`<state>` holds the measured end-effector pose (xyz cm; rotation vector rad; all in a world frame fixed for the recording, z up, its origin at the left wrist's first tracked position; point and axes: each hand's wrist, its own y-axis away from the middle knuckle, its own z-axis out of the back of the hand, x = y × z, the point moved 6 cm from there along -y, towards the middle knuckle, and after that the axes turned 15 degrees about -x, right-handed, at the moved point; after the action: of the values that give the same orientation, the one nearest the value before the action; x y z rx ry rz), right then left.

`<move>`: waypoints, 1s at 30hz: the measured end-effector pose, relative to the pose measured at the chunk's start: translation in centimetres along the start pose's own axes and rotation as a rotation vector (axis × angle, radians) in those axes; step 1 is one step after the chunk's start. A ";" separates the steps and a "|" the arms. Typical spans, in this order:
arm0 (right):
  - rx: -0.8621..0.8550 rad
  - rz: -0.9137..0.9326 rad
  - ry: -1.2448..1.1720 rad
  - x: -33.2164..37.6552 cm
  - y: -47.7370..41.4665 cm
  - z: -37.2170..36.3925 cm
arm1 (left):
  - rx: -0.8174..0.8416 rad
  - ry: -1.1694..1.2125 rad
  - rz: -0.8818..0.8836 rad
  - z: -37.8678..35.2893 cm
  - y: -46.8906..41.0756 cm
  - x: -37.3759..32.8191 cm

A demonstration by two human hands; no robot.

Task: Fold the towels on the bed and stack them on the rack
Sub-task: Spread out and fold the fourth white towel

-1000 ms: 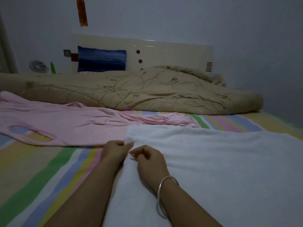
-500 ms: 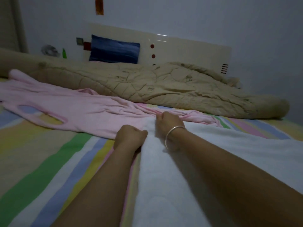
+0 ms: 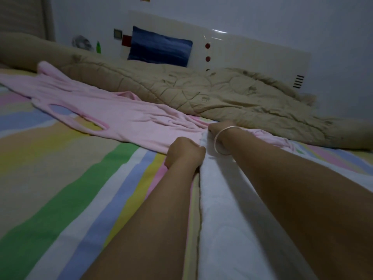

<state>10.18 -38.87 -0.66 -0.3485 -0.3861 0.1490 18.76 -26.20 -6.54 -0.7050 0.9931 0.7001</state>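
A white towel [image 3: 238, 225] lies flat on the striped bed sheet [image 3: 66, 184], stretching from the lower right toward the middle. My left hand [image 3: 184, 155] is closed on the towel's left edge. Farther away, my right hand [image 3: 221, 131], with a silver bangle on the wrist, is closed on the towel's far left corner, where it meets a pink garment [image 3: 113, 116]. The pink garment lies spread out across the sheet to the left. No rack is in view.
A rumpled tan quilt [image 3: 201, 91] runs across the bed behind the hands. Behind it stand a blue pillow [image 3: 161, 49] and a cream headboard [image 3: 252, 55]. Grey walls close the room at the back and right.
Both hands have slid forward along the towel's left edge, the right one reaching the far corner. The camera has moved closer and turned left.
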 end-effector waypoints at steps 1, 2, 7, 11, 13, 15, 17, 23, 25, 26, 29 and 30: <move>-0.074 -0.062 -0.100 0.0 -0.2 0.4 | -0.007 -0.003 -0.004 0.0 0.0 0.0; -0.177 -0.092 -0.141 0.1 -0.8 1.0 | -0.012 -0.004 -0.011 0.1 -0.1 -0.1; -0.427 -0.096 -0.270 0.2 -1.7 4.1 | -0.025 0.002 -0.036 0.2 -0.5 -0.6; -0.240 0.113 -0.214 -0.2 0.1 -0.1 | -0.046 -0.073 -0.059 -0.1 -0.6 -0.4; -0.206 0.174 -0.217 -0.9 0.6 -1.0 | -0.061 -0.111 -0.065 -0.2 -0.6 -0.3; -0.305 0.165 -0.295 -1.2 0.3 0.2 | -0.078 -0.138 -0.072 -0.1 -0.6 -0.3; -0.444 0.111 -0.323 -1.5 -0.7 2.8 | -0.088 -0.148 -0.072 -0.1 -0.4 -0.3; -0.372 0.293 -0.285 0.7 -1.9 6.4 | -0.109 -0.140 -0.060 0.3 0.5 -0.5; -0.458 0.349 -0.182 0.8 -1.4 6.2 | -0.113 -0.161 -0.061 0.5 0.7 -0.5; -0.495 0.351 -0.143 0.5 -1.1 5.9 | -0.114 -0.174 -0.066 0.5 0.8 -0.6; -0.648 0.367 -0.064 -0.6 0.1 5.6 | -0.133 -0.208 -0.090 0.9 1.1 -0.9; -0.716 0.406 -0.052 -0.7 0.6 6.0 | -0.142 -0.218 -0.107 1.0 1.3 -1.1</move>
<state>7.12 -36.70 4.07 -1.1329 -0.4089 0.4191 17.78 -24.90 -5.45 -0.7820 0.7063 0.7416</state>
